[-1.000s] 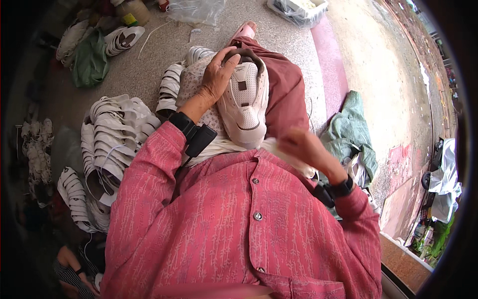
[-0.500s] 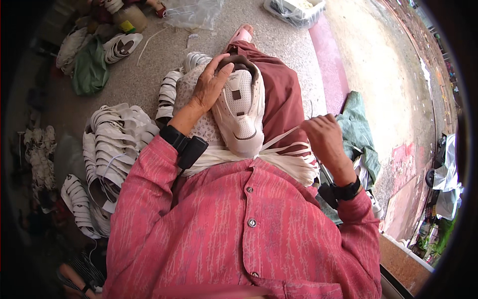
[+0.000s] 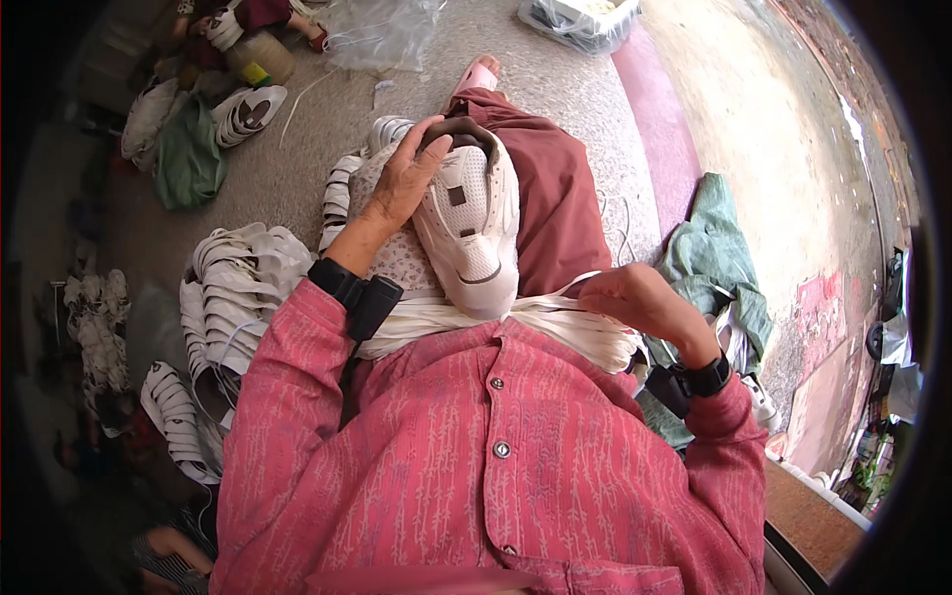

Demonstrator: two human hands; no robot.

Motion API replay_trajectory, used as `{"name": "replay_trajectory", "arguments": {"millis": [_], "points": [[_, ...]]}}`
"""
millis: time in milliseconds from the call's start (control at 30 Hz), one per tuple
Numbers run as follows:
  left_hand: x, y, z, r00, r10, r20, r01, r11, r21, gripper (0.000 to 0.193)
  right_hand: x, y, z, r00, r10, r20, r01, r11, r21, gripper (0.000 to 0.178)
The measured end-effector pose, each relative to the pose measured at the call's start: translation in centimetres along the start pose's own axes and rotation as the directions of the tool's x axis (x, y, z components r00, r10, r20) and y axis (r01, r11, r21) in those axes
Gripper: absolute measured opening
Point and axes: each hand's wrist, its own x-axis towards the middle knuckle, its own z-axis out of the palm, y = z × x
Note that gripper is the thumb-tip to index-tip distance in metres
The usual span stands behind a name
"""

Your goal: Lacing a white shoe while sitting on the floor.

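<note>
A white shoe upper point(image 3: 485, 260) with a dark collar lies across my lap, its toe toward my belly. My left hand point(image 3: 402, 180) grips it at the collar, fingers over the edge and thumb across the opening. Flat white shoelaces point(image 3: 555, 329) lie in a bundle along my waist, on both sides of the toe. Just over the right part of this bundle is my right hand point(image 3: 643, 300), its fingers closed on one shoelace that rises from the bundle. The fingertips are partly hidden. No lace shows through the upper's front.
Stacked white shoe uppers point(image 3: 243, 297) stand at my left. A green cloth point(image 3: 716, 253) lies at my right, with shoe parts partly under it. Farther off are a clear plastic bin point(image 3: 585, 25), a plastic bag point(image 3: 382, 30), and another person's hand and leg at the upper left.
My right hand has come left and down toward the lace bundle, turning at the wrist; the stretched lace now curves. My left hand still holds the upper. The whole view has shifted slightly.
</note>
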Motion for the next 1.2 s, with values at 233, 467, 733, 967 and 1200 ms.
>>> {"name": "replay_trajectory", "arguments": {"millis": [233, 467, 733, 967, 1200], "points": [[0.6, 1.4, -0.1, 0.992, -0.094, 0.088, 0.093, 0.996, 0.013, 0.061, 0.9, 1.1, 1.4, 0.988, -0.129, -0.090, 0.123, 0.990, -0.075, 0.014], [0.3, 1.4, -0.4, 0.995, 0.002, 0.098, -0.009, 0.998, 0.064, 0.065, 1.4, 0.0, 1.3, 0.915, -0.205, -0.346, 0.214, 0.977, -0.014, 0.018], [-5.8, 10.9, 4.4, 0.746, 0.036, 0.665, 0.180, 0.950, -0.254, 0.042, -0.4, -8.4, -1.9, 0.952, -0.054, -0.302, 0.292, 0.464, 0.836, 0.022], [-12.7, 14.4, -4.4, 0.806, -0.064, 0.589, 0.304, 0.898, -0.318, 0.031, -0.9, -4.8, -6.5, 0.835, -0.037, -0.549, 0.550, 0.013, 0.835, 0.025], [-21.2, 11.7, -15.1, 0.976, 0.196, -0.093, -0.169, 0.419, -0.892, 0.037, 0.2, 1.9, -8.0, 0.874, -0.149, -0.462, 0.333, -0.509, 0.794, 0.034]]}}
